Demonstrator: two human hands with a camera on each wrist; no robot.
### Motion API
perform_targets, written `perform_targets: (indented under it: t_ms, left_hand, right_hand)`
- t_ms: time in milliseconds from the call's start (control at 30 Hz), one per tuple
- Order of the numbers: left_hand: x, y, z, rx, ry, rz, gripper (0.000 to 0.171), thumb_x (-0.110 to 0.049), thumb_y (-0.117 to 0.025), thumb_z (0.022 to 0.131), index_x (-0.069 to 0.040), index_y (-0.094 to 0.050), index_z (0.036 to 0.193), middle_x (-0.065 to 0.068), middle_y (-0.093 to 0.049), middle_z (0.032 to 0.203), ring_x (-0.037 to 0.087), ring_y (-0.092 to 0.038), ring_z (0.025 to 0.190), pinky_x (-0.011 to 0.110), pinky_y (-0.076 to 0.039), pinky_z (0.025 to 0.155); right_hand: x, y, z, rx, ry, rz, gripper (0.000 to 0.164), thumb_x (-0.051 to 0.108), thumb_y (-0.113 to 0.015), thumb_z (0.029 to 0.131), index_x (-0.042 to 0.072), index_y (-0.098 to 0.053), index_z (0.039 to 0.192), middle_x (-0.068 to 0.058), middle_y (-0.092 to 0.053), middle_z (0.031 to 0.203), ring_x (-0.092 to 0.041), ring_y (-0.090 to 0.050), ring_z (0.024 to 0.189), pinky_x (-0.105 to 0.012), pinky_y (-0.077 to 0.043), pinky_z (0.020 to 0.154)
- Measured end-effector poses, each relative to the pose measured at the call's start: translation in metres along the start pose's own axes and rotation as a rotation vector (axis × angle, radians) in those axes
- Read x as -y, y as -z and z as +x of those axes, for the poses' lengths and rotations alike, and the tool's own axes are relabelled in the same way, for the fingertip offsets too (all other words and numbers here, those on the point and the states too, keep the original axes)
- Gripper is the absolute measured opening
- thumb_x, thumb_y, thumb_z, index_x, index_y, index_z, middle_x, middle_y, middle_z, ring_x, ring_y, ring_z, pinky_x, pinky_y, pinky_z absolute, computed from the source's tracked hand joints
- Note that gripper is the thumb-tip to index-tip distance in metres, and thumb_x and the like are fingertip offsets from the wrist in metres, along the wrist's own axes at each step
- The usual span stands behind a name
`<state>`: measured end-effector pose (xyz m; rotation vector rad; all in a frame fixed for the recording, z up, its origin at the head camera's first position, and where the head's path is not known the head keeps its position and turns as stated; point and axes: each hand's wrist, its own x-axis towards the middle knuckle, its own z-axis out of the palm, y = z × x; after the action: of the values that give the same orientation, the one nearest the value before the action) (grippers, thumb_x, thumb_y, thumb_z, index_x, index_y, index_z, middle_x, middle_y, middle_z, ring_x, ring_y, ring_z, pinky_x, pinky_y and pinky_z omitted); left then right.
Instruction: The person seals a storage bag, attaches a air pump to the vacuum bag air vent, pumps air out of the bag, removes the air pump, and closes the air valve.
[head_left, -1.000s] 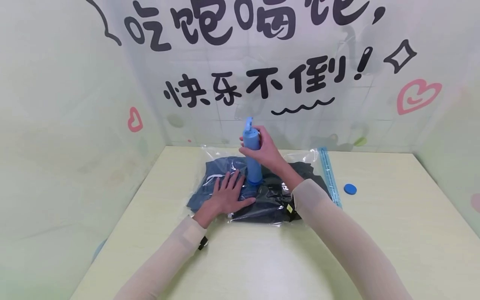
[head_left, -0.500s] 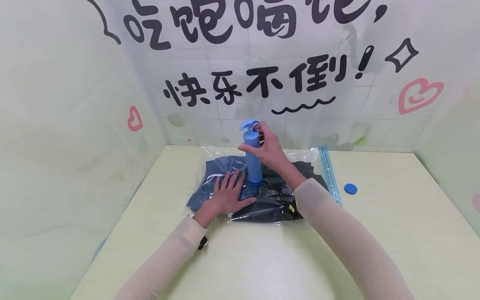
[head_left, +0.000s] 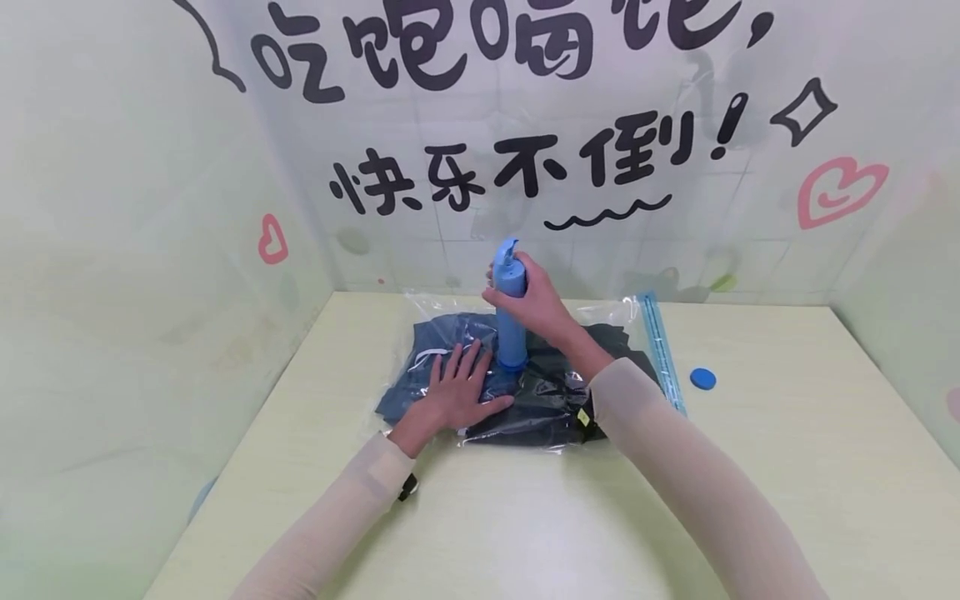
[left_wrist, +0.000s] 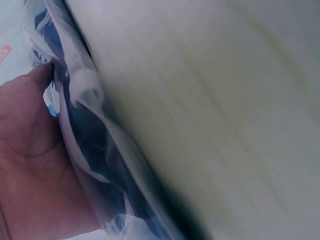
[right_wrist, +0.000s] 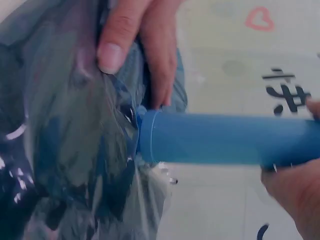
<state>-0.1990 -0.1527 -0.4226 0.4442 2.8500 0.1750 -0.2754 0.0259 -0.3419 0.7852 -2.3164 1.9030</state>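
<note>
A clear plastic vacuum bag (head_left: 630,313) lies flat on the table with folded dark clothes (head_left: 540,421) inside, blue on the left and black on the right. A blue hand pump (head_left: 512,333) stands upright near the bag's middle, its base against the bag. My right hand (head_left: 542,304) grips the pump near its top, just under the handle (head_left: 507,250). Beside the pump's base, my left hand (head_left: 456,398) rests on the bag with fingers spread. In the right wrist view, the pump's barrel (right_wrist: 210,139) meets the wrinkled plastic, close to the left hand's fingers (right_wrist: 159,60).
A blue zip strip (head_left: 662,350) runs along the bag's right edge. A round blue cap (head_left: 702,378) lies on the table (head_left: 795,433) to the right of it. Behind the table rises a printed wall covering (head_left: 450,250).
The pump's handle, seen broadside half a second ago, has turned to a narrower angle. My right fingers have closed in around the pump's top. The left hand has stayed in place.
</note>
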Motion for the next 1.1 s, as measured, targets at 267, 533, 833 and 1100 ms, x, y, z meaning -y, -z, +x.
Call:
perform_targets:
  t_ms: [267, 533, 833, 1100]
  left_hand:
    - [0.0, 0.002, 0.0, -0.004, 0.003, 0.027, 0.096, -0.074, -0.041, 0.096, -0.014, -0.012, 0.165, 0.01, 0.001, 0.17, 0.036, 0.005, 0.152, 0.061, 0.001, 0.116]
    - [-0.002, 0.001, 0.0, 0.002, 0.005, 0.029, 0.095, -0.074, -0.041, 0.097, -0.013, -0.013, 0.165, 0.011, 0.0, 0.169, 0.037, 0.004, 0.153, 0.062, 0.001, 0.116]
    - [-0.005, 0.004, -0.001, -0.002, 0.005, 0.036, 0.095, -0.073, -0.041, 0.097, -0.013, -0.013, 0.165, 0.011, -0.001, 0.169, 0.037, 0.003, 0.152, 0.062, 0.001, 0.116]
    - [-0.004, 0.002, 0.0, 0.001, 0.017, 0.034, 0.094, -0.073, -0.042, 0.097, -0.014, -0.013, 0.165, 0.011, -0.002, 0.169, 0.038, 0.003, 0.152, 0.062, 0.0, 0.116]
  right_hand:
    - [-0.001, 0.018, -0.002, 0.173, -0.033, 0.03, 0.056, 0.01, -0.071, 0.098, -0.001, -0.047, 0.147, -0.017, -0.057, 0.138, -0.031, -0.057, 0.124, -0.047, -0.046, 0.102]
    - [0.001, 0.01, -0.002, 0.135, 0.019, -0.184, 0.052, 0.021, -0.08, 0.091, -0.001, -0.06, 0.133, -0.013, -0.063, 0.119, -0.027, -0.063, 0.103, -0.045, -0.052, 0.091]
    - [0.0, 0.007, -0.004, 0.142, -0.031, -0.076, 0.052, 0.016, -0.076, 0.094, -0.001, -0.052, 0.137, -0.015, -0.06, 0.127, -0.031, -0.061, 0.115, -0.049, -0.049, 0.097]
    - [0.0, 0.004, -0.008, 0.119, -0.001, -0.124, 0.049, 0.017, -0.077, 0.094, -0.002, -0.052, 0.132, -0.016, -0.06, 0.124, -0.032, -0.063, 0.11, -0.048, -0.051, 0.093]
